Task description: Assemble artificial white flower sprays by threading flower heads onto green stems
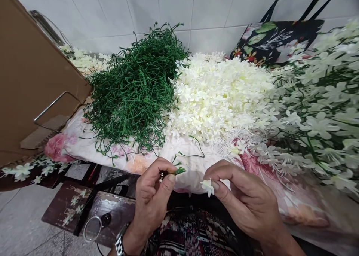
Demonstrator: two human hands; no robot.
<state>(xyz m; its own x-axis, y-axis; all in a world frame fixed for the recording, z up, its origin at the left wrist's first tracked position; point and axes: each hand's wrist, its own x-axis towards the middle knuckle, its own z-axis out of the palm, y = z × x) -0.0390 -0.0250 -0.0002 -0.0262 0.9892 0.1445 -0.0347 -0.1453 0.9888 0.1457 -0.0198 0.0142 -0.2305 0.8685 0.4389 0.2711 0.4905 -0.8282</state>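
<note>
My left hand (154, 190) pinches a green plastic stem (179, 170) between thumb and forefinger, its branched tips pointing right. In my right hand (244, 198) a small white artificial flower (208, 187) is held between thumb and fingers. The two hands are apart, low over the front edge of the floral cloth (165, 158). Beyond my left hand rises a heap of green plastic stems (134, 87). To its right lies a big pile of loose white blossoms (218, 95). A single stem (200, 147) lies on the cloth between the heaps and my hands.
A cardboard box (39, 69) stands at the left. Bunches of stemmed white flowers (322, 125) spread along the right, with a black floral bag (280, 40) behind, against the tiled wall (174, 9). A dark wooden stool (112, 211) is at lower left.
</note>
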